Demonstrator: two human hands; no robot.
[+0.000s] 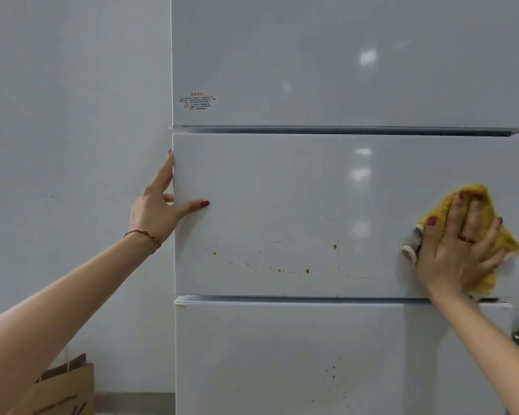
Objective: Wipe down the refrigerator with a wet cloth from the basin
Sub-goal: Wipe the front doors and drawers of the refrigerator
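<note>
Yellow cloth (492,235) flat under right grip (459,250), fingers straight, pressing it against refrigerator (282,190) middle door; left grip (159,205) released, bracing door's edge.

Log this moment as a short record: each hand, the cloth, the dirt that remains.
left hand: braces the left edge of the refrigerator's middle door, thumb on its front
right hand: presses flat on the cloth
cloth: yellow, against the middle door's right side
stains: orange-brown specks low on the middle door, left of the cloth; a few on the lower door
</note>
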